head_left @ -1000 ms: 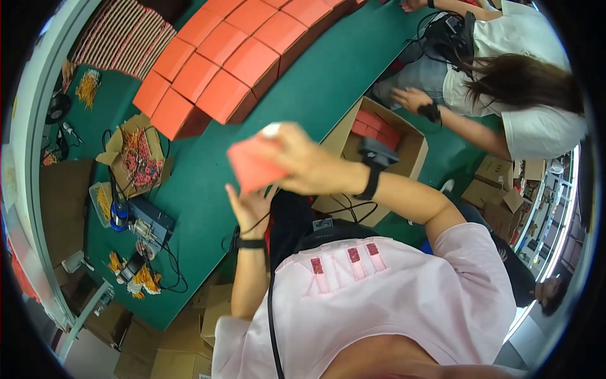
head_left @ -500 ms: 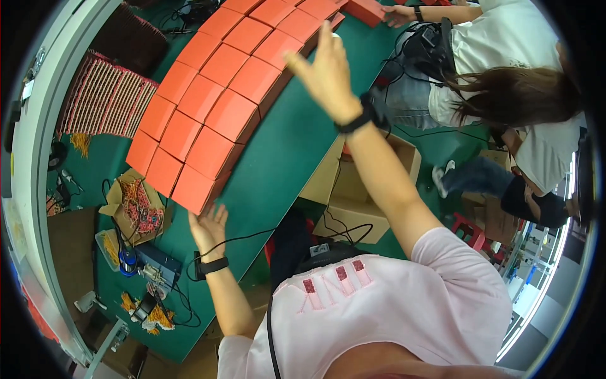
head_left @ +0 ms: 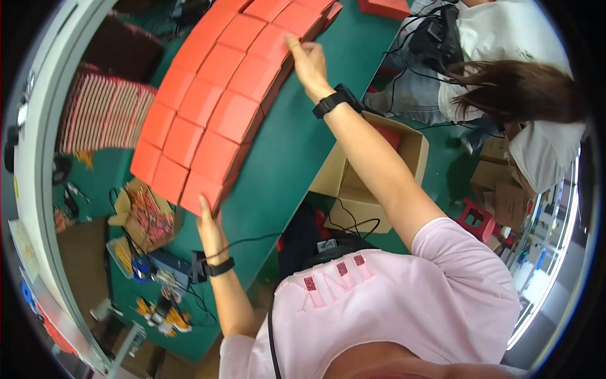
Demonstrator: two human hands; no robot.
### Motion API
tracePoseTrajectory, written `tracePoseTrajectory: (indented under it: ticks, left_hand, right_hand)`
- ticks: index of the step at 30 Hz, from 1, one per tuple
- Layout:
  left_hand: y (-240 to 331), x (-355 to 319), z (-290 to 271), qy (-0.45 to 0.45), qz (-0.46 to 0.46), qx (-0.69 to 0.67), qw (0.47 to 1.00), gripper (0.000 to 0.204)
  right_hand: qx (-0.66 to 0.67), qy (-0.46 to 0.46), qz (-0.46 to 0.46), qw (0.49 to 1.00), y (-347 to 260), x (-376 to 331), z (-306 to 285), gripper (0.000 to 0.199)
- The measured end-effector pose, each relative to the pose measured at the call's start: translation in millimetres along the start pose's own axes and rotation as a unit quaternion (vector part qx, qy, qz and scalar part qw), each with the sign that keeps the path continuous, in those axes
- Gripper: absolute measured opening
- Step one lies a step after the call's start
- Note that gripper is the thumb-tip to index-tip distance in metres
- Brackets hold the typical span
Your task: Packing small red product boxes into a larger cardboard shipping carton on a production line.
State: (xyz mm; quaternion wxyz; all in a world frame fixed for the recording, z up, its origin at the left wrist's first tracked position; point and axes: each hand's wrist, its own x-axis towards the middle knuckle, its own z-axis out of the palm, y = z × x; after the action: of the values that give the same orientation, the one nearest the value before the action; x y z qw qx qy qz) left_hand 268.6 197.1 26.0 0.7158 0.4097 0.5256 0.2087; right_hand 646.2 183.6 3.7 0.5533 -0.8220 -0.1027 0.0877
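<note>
Rows of closed red boxes (head_left: 218, 66) stand packed side by side in a block on the green table (head_left: 287, 155). My left hand (head_left: 211, 235) is at the block's near end, its thumb up against the front of the nearest right-hand box (head_left: 203, 191); its other fingers are partly hidden. Farther along, my right hand (head_left: 310, 65) grips the block's right side, thumb on the top edge and fingers bent against the side wall. Both wrists wear black bands.
A tall stack of flat striped pieces (head_left: 107, 114) stands left of the block. Nearer lie an open carton of pink-red bits (head_left: 146, 218) and a blue device with cables (head_left: 167, 265). Another red box (head_left: 384, 7) lies far right, near a co-worker (head_left: 505, 82). An open carton (head_left: 360, 183) sits beside the table.
My right hand has come down and left from above the table onto the block's side. My left hand has closed in on the near end. The co-worker's hand has left the far red box.
</note>
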Motion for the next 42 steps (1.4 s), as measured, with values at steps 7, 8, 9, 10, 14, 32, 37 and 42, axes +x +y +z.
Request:
tracePoseTrajectory:
  ticks: [7, 8, 9, 10, 14, 32, 37, 42]
  left_hand:
    - [-34.1, 6.8, -60.4, -0.055, -0.088, 0.015, 0.995, 0.072]
    - [-46.4, 20.8, -71.8, -0.093, -0.073, 0.018, 0.993, 0.072]
    - [-57.8, 21.0, -82.0, -0.069, -0.076, -0.003, 0.995, 0.071]
    - [-52.6, 16.3, -72.5, -0.048, -0.079, -0.026, 0.995, 0.070]
    - [-3.0, 10.3, -49.0, -0.134, -0.118, -0.075, 0.981, 0.074]
    - [-27.3, -46.5, 50.4, -0.137, -0.144, 0.350, 0.916, 0.096]
    - [-77.2, -51.9, 37.7, -0.204, -0.175, 0.487, 0.831, 0.100]
    - [-121.2, -156.4, 137.1, -0.470, 0.002, 0.098, 0.877, 0.057]
  right_hand:
    - [-0.045, -0.112, -0.042, 0.992, 8.7, -25.1, 19.0, 0.082]
    - [-0.056, -0.172, -0.018, 0.983, 4.2, -31.9, 8.5, 0.080]
    - [-0.079, -0.235, 0.014, 0.969, -3.5, -33.8, -12.5, 0.076]
    - [-0.096, -0.237, 0.012, 0.967, -3.3, -22.4, -30.8, 0.077]
    - [-0.098, -0.311, 0.104, 0.940, 1.3, 6.3, -45.7, 0.108]
    - [-0.005, -0.166, -0.053, 0.985, 42.2, -160.5, -267.0, 0.068]
    - [-0.010, 0.054, -0.049, 0.997, 48.4, -279.2, -426.5, 0.064]
    - [-0.089, 0.266, 0.011, 0.960, 34.6, -375.1, -558.7, 0.076]
